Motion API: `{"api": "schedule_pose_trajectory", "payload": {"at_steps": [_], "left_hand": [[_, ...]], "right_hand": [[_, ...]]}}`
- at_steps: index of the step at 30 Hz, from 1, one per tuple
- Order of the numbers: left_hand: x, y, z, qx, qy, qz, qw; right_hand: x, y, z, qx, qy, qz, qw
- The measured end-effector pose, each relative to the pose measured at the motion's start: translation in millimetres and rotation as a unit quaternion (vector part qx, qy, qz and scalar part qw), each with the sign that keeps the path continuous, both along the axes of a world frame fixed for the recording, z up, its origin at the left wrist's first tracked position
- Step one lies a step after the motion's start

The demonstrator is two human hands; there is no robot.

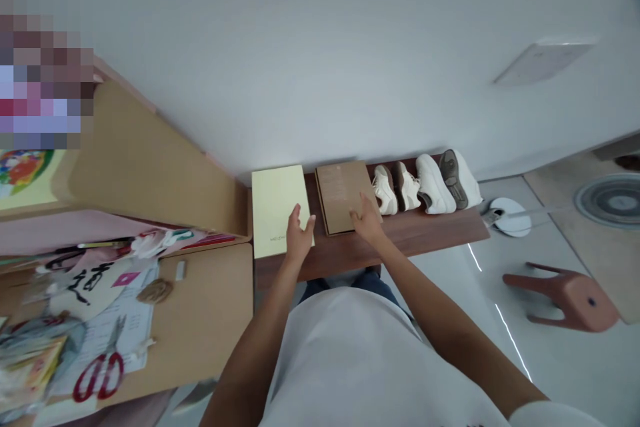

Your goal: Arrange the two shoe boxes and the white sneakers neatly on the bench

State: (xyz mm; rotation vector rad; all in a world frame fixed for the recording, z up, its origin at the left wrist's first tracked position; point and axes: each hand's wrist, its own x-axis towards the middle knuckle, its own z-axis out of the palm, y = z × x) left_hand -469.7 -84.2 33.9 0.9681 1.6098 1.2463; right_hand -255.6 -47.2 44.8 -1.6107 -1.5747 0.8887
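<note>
As the big white wall (pixel 320 47) goes up at the back, a long brown table (pixel 350 253) sits low against it and runs left to right. On the left is a tan desk (pixel 205 313) with lots of little things on it. A red-brown stool (pixel 585 300) is on the floor (pixel 465 300), off to the right.

Two flat boxes lie on the table, side by side, with a thin gap between them. The yellow box (pixel 277 203) is at the left end. Its long way goes from the wall to the person, and its small letters are at the end near the person. The brown box (pixel 340 193) is just to its right. Its long way goes from the wall to the person too, but it leans a bit, with the near end more to the right.

Four shoes (pixel 435 183) stand or lie in a row, right of the brown box. The nearest one is close beside it.

The left hand (pixel 299 237) is over the near right corner of the yellow box. It is open, with the thumb held away from the fingers. The right hand (pixel 367 221) is open too, thumb out, at the near right part of the brown box. I can't tell if they touch the boxes.

Red scissors (pixel 105 367) lie on the desk, tips toward the wall.
</note>
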Motion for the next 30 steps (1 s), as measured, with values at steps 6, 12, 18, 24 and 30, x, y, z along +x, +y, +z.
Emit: {"api": "schedule_pose_trajectory", "payload": {"at_steps": [6,12,18,24,30], "left_hand": [[51,25,-35.4,-0.127,-0.045,0.001,0.991],[65,35,-49.3,-0.193,-0.013,0.025,0.981],[80,33,-41.3,-0.161,-0.023,0.011,0.987],[77,24,-12.1,-0.112,-0.035,0.006,0.993],[62,16,22.2,-0.118,-0.080,0.048,0.989]], "right_hand": [[49,22,-21.1,-0.027,-0.037,0.002,0.999],[61,34,-45.5,-0.070,-0.058,-0.002,0.996],[66,35,-53.4,-0.101,-0.054,0.003,0.993],[85,40,-49.3,-0.134,0.015,0.020,0.991],[68,37,-43.5,-0.207,0.121,0.002,0.971]]}}
